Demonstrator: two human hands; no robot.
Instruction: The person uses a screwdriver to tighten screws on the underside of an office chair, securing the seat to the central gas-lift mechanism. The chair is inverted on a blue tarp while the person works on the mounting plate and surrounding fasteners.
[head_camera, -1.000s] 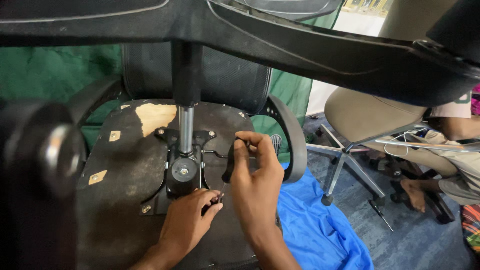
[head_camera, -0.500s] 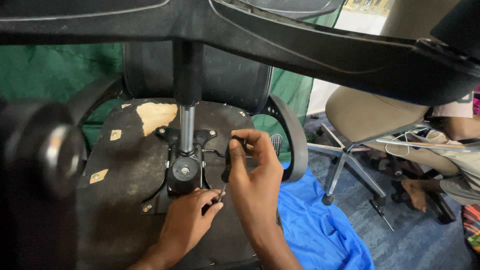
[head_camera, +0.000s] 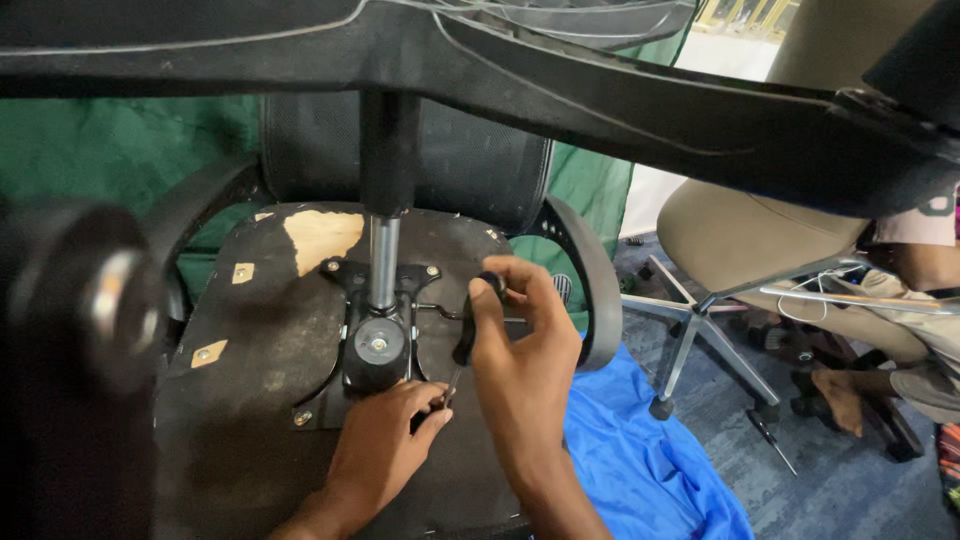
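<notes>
Driving this screw well likely calls for keeping the shaft square to the plate and pressing down while turning. Nearest, the left hand pinches narrowly around the tip of the screwdriver, steadying it at the lower right corner of the black mechanism plate. The right hand is wrapped closed on the black handle. Beyond, the overturned chair seat carries the chrome gas cylinder.

A blue cloth lies on the grey floor, a green sheet hangs behind, and a beige chair stands beside a seated person.
</notes>
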